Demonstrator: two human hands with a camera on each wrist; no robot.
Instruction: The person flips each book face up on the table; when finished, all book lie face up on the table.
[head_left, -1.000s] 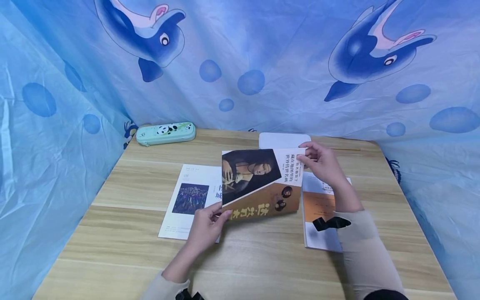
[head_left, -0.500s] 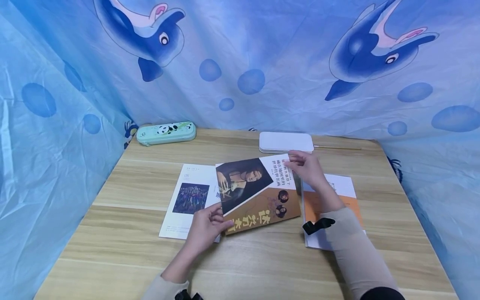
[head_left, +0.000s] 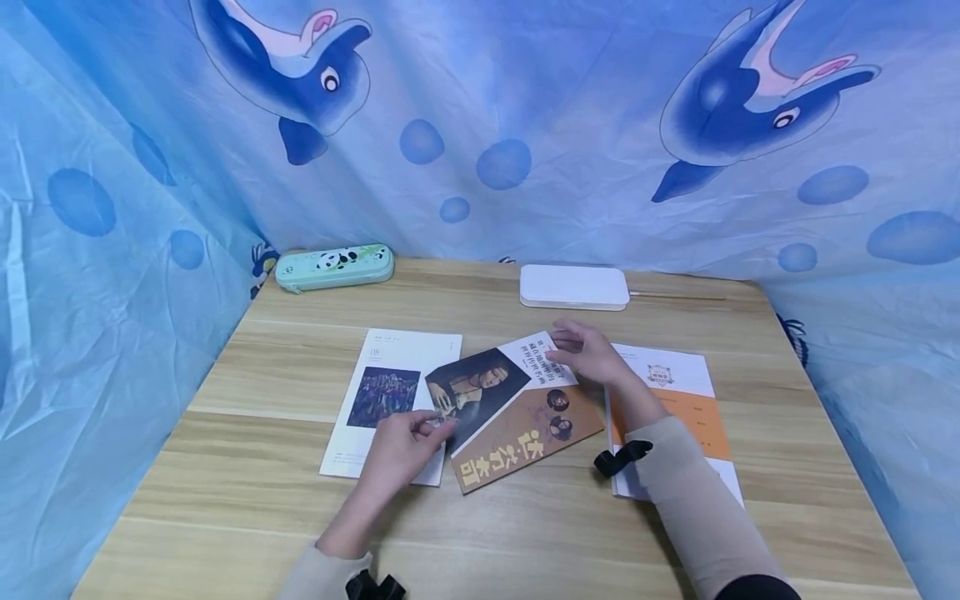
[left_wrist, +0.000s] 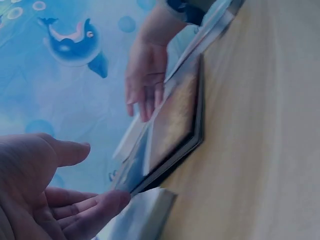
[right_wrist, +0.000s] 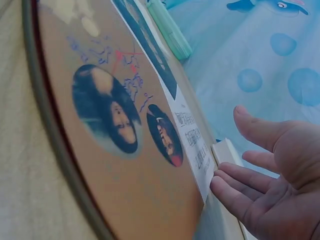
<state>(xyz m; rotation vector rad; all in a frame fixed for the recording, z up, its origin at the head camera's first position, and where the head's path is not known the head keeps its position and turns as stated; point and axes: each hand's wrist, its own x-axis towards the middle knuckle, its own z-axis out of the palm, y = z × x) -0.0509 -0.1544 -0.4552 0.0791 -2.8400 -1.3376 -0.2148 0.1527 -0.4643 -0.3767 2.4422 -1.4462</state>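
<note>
A brown, black and white book [head_left: 495, 421] with a portrait on its cover lies turned at an angle in the middle of the table. One corner of it overlaps the white book [head_left: 348, 454] on the left. My left hand [head_left: 403, 450] is at the portrait book's left end, thumb apart from the fingers, a fingertip [left_wrist: 117, 200] right at the edge. Beside its upper right end is my right hand [head_left: 588, 354]. In the right wrist view, its relaxed fingers [right_wrist: 235, 195] are close to the cover's white strip, the thumb spread away.
A white and orange book [head_left: 693, 417] lies to the right, partly under the right forearm. At the back of the table are a green panda pencil case [head_left: 337, 268], a white flat case [head_left: 573, 286] and a thin stick [head_left: 678, 297]. A blue dolphin curtain [head_left: 465, 108] stands behind.
The portrait book has come down, turned clockwise and been let go by both hands. My right hand has moved left and nearer, uncovering more of the white and orange book.
</note>
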